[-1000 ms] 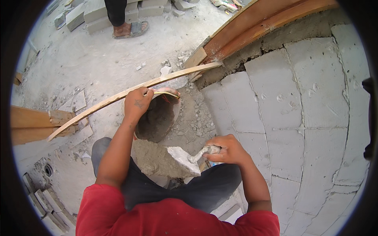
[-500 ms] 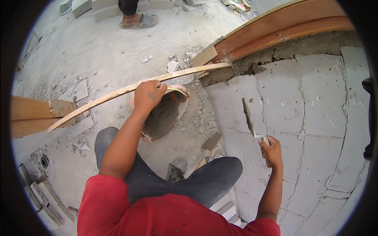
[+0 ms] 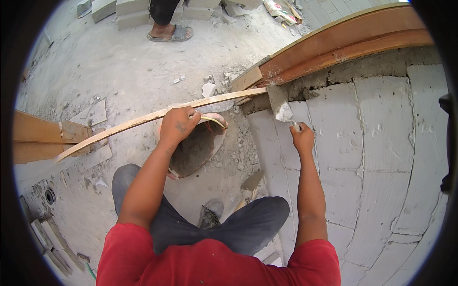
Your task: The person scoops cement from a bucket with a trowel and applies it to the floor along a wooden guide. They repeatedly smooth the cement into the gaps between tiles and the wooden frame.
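Our trowel (image 3: 280,106) is right of the upper middle of the frame, its blade by the right end of a wood strip (image 3: 219,99); whether they touch, we cannot tell. Our right hand (image 3: 304,138) is clamped on its handle. Near the centre, our left hand (image 3: 181,125) is closed on the rim of a tilted bucket (image 3: 218,117). Block wall (image 3: 341,143) fills the right, a wooden frame (image 3: 334,50) the upper right; someone's sandalled foot (image 3: 164,32) stands upper left.
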Motion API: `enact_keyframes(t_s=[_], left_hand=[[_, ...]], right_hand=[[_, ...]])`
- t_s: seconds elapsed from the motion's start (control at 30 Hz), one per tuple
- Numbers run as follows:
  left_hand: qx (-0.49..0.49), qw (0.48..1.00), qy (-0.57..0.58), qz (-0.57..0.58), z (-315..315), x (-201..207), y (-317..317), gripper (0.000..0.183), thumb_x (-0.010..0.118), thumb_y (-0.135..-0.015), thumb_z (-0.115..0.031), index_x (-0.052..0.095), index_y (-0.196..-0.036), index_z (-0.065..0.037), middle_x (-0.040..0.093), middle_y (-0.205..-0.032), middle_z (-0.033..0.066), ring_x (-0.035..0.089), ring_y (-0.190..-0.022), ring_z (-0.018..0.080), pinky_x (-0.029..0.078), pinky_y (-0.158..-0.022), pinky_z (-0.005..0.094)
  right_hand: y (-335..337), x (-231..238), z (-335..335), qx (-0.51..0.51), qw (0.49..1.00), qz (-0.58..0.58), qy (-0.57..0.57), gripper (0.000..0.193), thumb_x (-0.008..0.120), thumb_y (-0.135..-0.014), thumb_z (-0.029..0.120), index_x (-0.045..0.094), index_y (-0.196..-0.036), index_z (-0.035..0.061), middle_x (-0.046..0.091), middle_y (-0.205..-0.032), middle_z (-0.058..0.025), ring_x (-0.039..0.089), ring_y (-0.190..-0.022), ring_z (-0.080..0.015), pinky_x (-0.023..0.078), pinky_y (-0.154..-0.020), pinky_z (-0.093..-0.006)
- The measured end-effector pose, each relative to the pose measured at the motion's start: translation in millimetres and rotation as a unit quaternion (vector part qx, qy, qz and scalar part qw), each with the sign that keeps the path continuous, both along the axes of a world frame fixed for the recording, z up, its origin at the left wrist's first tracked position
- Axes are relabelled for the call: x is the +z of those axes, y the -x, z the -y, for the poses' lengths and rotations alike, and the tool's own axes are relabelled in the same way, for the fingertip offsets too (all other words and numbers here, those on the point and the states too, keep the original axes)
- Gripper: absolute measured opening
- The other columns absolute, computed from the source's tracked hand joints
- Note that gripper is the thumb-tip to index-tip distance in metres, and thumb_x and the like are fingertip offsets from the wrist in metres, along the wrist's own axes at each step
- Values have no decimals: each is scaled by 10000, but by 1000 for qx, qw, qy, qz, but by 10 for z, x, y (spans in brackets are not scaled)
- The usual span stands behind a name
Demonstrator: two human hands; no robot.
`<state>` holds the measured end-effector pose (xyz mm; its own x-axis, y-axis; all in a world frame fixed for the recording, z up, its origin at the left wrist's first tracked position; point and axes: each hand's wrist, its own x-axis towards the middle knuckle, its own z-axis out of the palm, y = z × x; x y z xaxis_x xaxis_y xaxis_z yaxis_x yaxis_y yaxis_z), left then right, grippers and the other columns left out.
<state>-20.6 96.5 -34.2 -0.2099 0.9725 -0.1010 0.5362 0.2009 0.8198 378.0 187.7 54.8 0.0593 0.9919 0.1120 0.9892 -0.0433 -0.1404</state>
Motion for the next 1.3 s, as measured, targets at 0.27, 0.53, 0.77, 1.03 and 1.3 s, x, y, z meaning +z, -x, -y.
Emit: enact_keyframes(t_s=[0.27, 0.53, 0.77, 1.03, 1.3], left_hand=[[8, 1000, -3, -11, -27, -44, -41, 349, 618, -846, -389, 750, -879, -67, 681, -783, 230, 670, -768, 405, 521, -725, 468], [-2, 1000, -11, 3, -28, -99, -6, 364, 619, -844, -386, 748, -870, -47, 678, -791, 240, 671, -763, 408, 523, -724, 463], [5, 999, -40, 7, -32, -97, -17, 380, 612, -838, -368, 707, -807, -1, 649, -755, 247, 643, -698, 404, 500, -680, 447], [4, 1000, 3, 19, -27, 20, -25, 353, 609, -840, -372, 740, -864, -46, 665, -752, 228, 662, -715, 388, 508, -694, 444], [8, 1000, -10, 14, -16, -5, -44, 342, 610, -844, -353, 734, -838, -34, 661, -734, 224, 658, -689, 384, 508, -668, 431]], right_hand=[[-82, 301, 67, -77, 992, -88, -57, 368, 756, -829, 327, 742, -1015, 10, 700, -775, -201, 677, -693, -335, 517, -658, -415], [-139, 912, 245, -69, 986, -133, -75, 347, 747, -856, 268, 723, -1021, -36, 606, -613, -100, 560, -495, -168, 459, -533, -333], [-163, 1467, 523, 21, 985, 22, -171, 330, 763, -853, 232, 704, -1043, -31, 647, -707, -134, 602, -611, -175, 488, -598, -317], [515, 1175, 1225, 289, 945, -152, -10, 271, 856, -780, 205, 717, -952, 49, 681, -759, -103, 640, -631, -169, 493, -585, -272], [209, 1004, 660, -63, 949, -287, 114, 267, 665, -952, 219, 657, -841, -24, 529, -623, 3, 450, -505, -79, 377, -468, -274]])
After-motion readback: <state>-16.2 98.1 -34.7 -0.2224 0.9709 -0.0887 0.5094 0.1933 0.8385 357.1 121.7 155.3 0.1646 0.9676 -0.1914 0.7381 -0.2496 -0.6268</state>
